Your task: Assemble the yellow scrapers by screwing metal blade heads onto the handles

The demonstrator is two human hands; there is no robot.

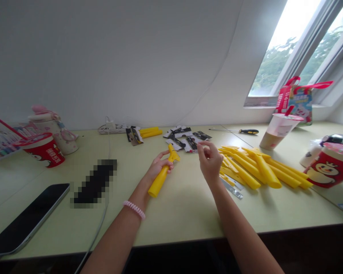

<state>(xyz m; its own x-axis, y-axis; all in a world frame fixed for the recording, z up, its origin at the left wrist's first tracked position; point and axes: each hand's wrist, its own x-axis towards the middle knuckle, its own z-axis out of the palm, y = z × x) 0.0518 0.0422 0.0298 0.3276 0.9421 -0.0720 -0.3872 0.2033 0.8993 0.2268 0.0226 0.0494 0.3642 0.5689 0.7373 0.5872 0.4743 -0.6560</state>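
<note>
Head view: the left hand (159,166) is closed around a yellow plastic scraper (159,181). It slants up, with its top end pointing toward the right hand (210,161). That hand is near it, fingers bent; I cannot tell if they pinch anything. A pile of yellow scrapers (260,167) lies closer to the right hand, on the tabletop (183,217).

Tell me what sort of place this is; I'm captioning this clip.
Probably an attic-style room used for small handwork: a window set in the sloping wall, a long pale green desk with piled yellow plastic scrapers, and a takeaway drink cup nearby.
</note>
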